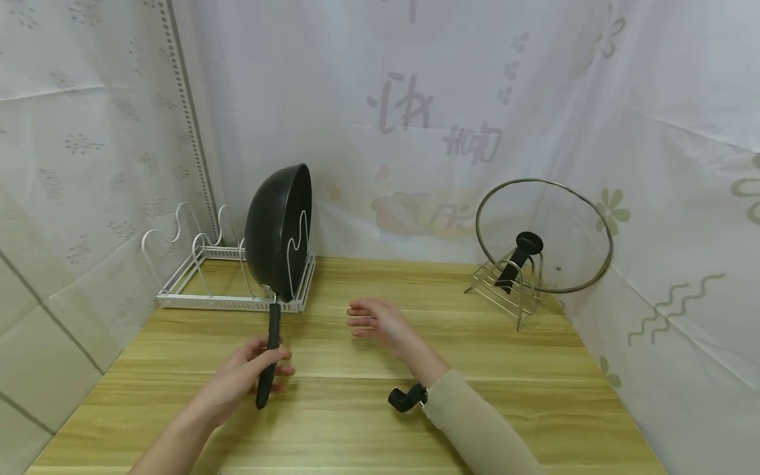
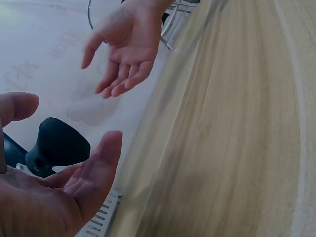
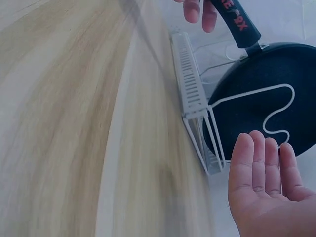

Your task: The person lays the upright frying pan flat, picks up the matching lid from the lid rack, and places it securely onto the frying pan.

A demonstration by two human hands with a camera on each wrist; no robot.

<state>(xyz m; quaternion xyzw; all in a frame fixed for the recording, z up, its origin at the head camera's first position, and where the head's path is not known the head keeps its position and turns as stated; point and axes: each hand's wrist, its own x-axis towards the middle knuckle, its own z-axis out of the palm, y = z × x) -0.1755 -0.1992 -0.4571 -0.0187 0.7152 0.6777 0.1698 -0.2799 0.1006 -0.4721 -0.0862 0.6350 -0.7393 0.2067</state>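
Note:
A black wok (image 1: 267,224) stands on its side in a white wire rack (image 1: 220,302), its handle (image 1: 274,323) pointing toward me and down. My left hand (image 1: 246,373) is around the lower part of that handle, thumb on one side and fingers on the other. In the left wrist view the thumb and fingers (image 2: 106,163) stand apart, loosely bent, with the handle's end between them. My right hand (image 1: 386,323) hovers over the wooden table to the right of the wok, holding nothing. Its fingers (image 3: 259,163) are extended and slightly bent in the right wrist view.
At the right, a glass lid (image 1: 584,287) with a black knob leans in a small wire stand (image 1: 505,300). Behind the wooden table (image 1: 332,422) hangs a white printed curtain (image 1: 356,72). Unused wire loops (image 1: 178,234) rise from the rack's left part.

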